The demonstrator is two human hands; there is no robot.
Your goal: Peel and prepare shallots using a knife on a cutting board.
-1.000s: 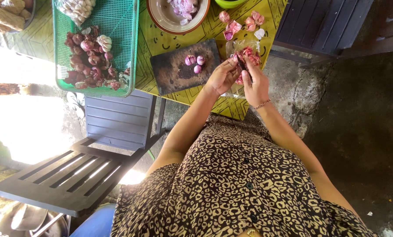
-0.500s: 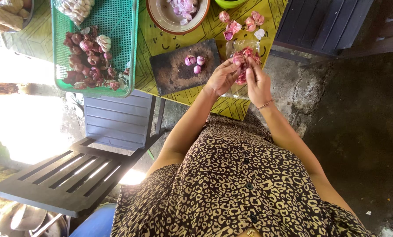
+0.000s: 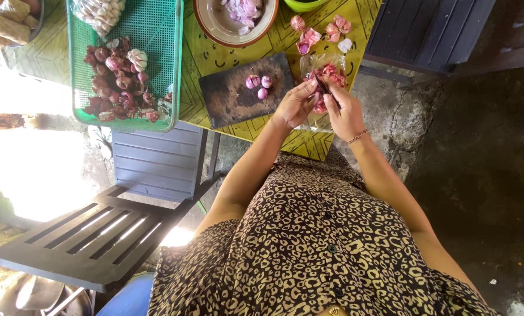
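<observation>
My left hand and my right hand meet over the yellow table's near edge. Together they pinch a small red shallot. A thin dark blade sticks up between the fingers; which hand grips it is hard to tell. Under the hands lies a clear plastic bag with red shallot skins. Left of them, three peeled shallots rest on a dark cutting board.
A green mesh tray holds unpeeled shallots and garlic. A bowl with sliced shallots stands at the back, loose skins beside it. A dark slatted chair stands at the lower left.
Both hands stay in the same spot over the bag. Only the fingers shift slightly around the shallot.
</observation>
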